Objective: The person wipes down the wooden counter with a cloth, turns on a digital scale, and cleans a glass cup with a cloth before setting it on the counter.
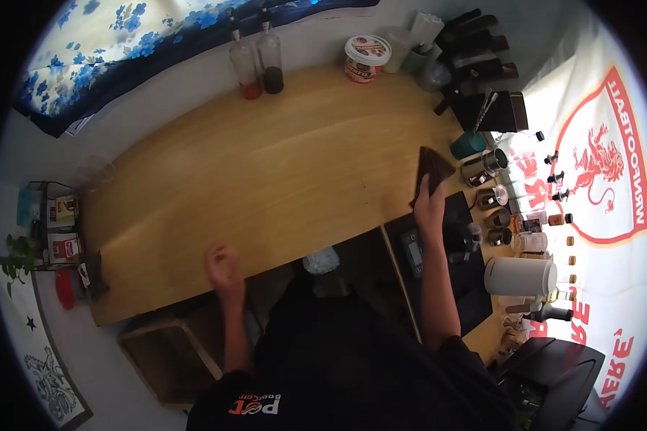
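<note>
My right hand (430,201) grips a dark brown folded cloth (434,167) near the right end of the wooden table (251,165). The cloth's lower part is hidden behind my fingers. To the left, my left hand (225,267) is over the table's front edge, fingers loosely curved and apart, holding nothing; it is slightly blurred. Just below my right hand, a digital scale (413,251) lies on a black mat (449,280).
Two glass bottles (270,61) and a white tub (366,59) stand along the back wall. Jars, a teal cup (469,145) and a white kettle (519,276) line the right side. A wire rack (59,223) is at the left end. A wooden box (167,359) sits below.
</note>
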A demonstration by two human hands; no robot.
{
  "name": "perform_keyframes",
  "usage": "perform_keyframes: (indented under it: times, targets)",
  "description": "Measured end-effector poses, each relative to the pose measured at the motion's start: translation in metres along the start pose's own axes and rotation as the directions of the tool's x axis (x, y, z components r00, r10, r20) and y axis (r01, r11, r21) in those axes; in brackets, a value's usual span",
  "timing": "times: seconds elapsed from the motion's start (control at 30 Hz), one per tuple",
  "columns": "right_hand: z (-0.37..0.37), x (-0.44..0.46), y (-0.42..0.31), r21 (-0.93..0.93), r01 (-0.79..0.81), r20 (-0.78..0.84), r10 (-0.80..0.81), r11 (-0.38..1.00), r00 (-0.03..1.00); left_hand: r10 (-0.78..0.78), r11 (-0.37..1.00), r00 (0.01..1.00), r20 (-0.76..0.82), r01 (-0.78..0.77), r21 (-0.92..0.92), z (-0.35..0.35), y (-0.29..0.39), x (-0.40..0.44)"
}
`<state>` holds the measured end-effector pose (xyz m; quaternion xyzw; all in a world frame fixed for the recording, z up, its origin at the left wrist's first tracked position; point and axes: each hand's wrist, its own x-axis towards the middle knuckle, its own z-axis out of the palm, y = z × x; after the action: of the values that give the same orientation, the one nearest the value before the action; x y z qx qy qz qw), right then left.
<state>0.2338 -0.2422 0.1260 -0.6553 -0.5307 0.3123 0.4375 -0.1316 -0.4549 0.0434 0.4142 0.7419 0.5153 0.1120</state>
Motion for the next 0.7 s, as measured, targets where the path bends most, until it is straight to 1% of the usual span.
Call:
perform_keyframes:
  times: [0.03, 0.07, 0.1, 0.13, 0.17, 0.2, 0.27, 0.33, 0.4, 0.47, 0.53, 0.6, 0.63, 0.67, 0.7]
  targets:
    - [0.009, 0.035, 0.031, -0.056, 0.058, -0.022, -0.06, 0.997, 0.998, -0.003, 0.994, 0.993, -0.115, 0.015, 0.105, -0.022, -0.036, 0.007]
    - [0.026, 0.067, 0.078, -0.113, 0.115, -0.039, -0.12, 0.987, 0.992, -0.03, 0.983, 0.978, -0.206, 0.066, 0.172, -0.044, -0.075, 0.01]
    - [0.047, 0.083, 0.107, -0.122, 0.108, -0.034, -0.113, 0.987, 0.993, -0.05, 0.964, 0.955, -0.293, 0.123, 0.236, -0.066, -0.108, 0.01]
    - [0.065, 0.094, 0.133, -0.353, 0.208, -0.019, -0.23, 0.912, 0.973, -0.063, 0.961, 0.956, -0.286, 0.135, 0.24, -0.089, -0.131, 0.007]
    - [0.074, 0.099, 0.144, -0.562, 0.295, 0.025, -0.34, 0.773, 0.94, 0.01, 0.901, 0.947, -0.321, 0.131, 0.415, -0.107, -0.149, 0.005]
    - [0.086, 0.093, 0.139, -0.57, 0.293, 0.033, -0.334, 0.768, 0.942, 0.09, 0.808, 0.936, -0.342, 0.132, 0.574, -0.113, -0.159, 0.006]
    - [0.13, 0.06, 0.115, -0.67, 0.365, 0.148, -0.366, 0.646, 0.919, 0.073, 0.826, 0.936, -0.343, 0.136, 0.548, -0.117, -0.16, 0.01]
    - [0.172, 0.024, 0.077, -0.637, 0.432, 0.252, -0.357, 0.638, 0.899, 0.057, 0.84, 0.938, -0.342, 0.14, 0.524, -0.117, -0.161, 0.01]
    - [0.215, -0.024, 0.039, -0.558, 0.48, 0.349, -0.332, 0.677, 0.876, 0.091, 0.774, 0.922, -0.376, 0.172, 0.609, -0.11, -0.16, 0.014]
    - [0.249, -0.073, 0.011, -0.455, 0.537, 0.485, -0.308, 0.711, 0.819, 0.08, 0.764, 0.913, -0.401, 0.202, 0.612, -0.104, -0.153, 0.017]
    - [0.274, -0.117, 0.001, -0.256, 0.631, 0.626, -0.372, 0.732, 0.685, 0.085, 0.757, 0.897, -0.433, 0.225, 0.614, -0.103, -0.152, 0.019]
    - [0.285, -0.155, -0.013, -0.041, 0.64, 0.741, -0.407, 0.767, 0.534, 0.049, 0.808, 0.871, -0.488, 0.253, 0.533, -0.105, -0.164, 0.016]
    - [0.29, -0.163, -0.018, -0.031, 0.64, 0.74, -0.413, 0.768, 0.531, 0.057, 0.804, 0.869, -0.492, 0.252, 0.538, -0.106, -0.162, 0.016]
    - [0.292, -0.172, -0.023, 0.125, 0.509, 0.81, -0.384, 0.852, 0.444, 0.053, 0.818, 0.874, -0.484, 0.24, 0.523, -0.106, -0.161, 0.016]
    - [0.289, -0.178, -0.024, 0.255, 0.342, 0.865, -0.372, 0.905, 0.338, 0.047, 0.831, 0.877, -0.478, 0.231, 0.506, -0.105, -0.158, 0.014]
